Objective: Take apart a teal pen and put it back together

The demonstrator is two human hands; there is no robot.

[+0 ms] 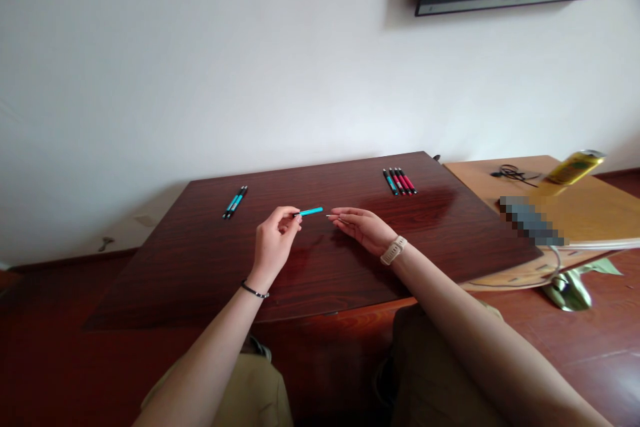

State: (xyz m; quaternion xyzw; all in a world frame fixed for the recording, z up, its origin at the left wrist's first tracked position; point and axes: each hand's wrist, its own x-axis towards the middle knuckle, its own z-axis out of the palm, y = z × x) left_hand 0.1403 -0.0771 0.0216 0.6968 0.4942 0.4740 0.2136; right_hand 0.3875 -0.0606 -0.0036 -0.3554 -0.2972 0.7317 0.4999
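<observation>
Pens, two, teal-and-black, lay side by side at ten o'clock on the bench. Left hand pinched a teal barrel by its dark end, over bench centre, free end toward three o'clock. Barrel looked light, stiff, smooth, maybe slippery; mid-length seemed the safest hold. Right hand, held narrow, pinched a thin pale piece, tip toward nine o'clock, apart from the barrel; probably delicate, wanted light pressure. Row of four pens, teal and red, lay at two o'clock.
</observation>
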